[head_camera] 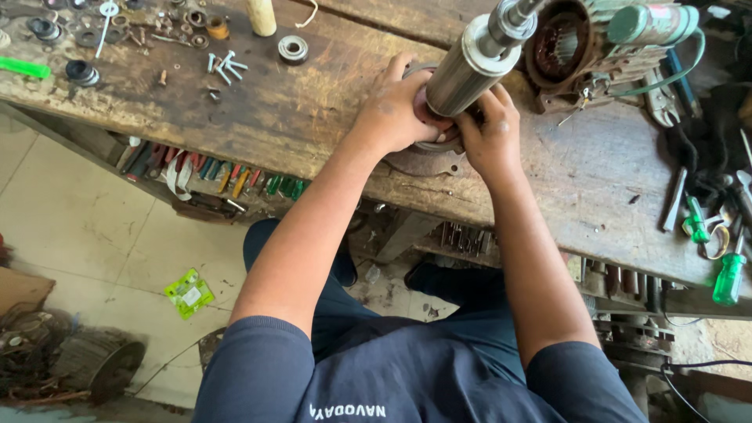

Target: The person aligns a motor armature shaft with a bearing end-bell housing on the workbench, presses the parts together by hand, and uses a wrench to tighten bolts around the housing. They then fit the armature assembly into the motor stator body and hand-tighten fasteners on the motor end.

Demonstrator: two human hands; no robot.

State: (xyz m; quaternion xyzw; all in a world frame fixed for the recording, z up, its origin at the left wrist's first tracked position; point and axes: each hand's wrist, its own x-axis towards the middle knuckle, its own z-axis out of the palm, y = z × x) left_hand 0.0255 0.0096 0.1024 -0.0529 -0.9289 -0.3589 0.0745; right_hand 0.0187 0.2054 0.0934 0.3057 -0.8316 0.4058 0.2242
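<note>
Worn, stained wooden tabletop (pixel 298 117) with both hands at the foot of an upright motor rotor.

Standing on end near the tabletop's front edge, the grey cylindrical metal rotor with its steel shaft (pixel 474 63) rose toward the camera. The left hand (pixel 395 110) lay against its lower left side, fingers (pixel 407 66) curled round behind the base. The right hand (pixel 489 133) pressed in from the right, fingers (pixel 478 117) bent and closed against the rotor's bottom. Under both hands sat a flat round rusty metal end plate (pixel 427 160), touching the rotor's foot. A green finned motor housing (pixel 619 39) lay just behind. Loose silver bolts (pixel 223 66) and a steel ball bearing (pixel 293 48) lay well to the left; green-handled screwdrivers (pixel 728 274) rested far right.
</note>
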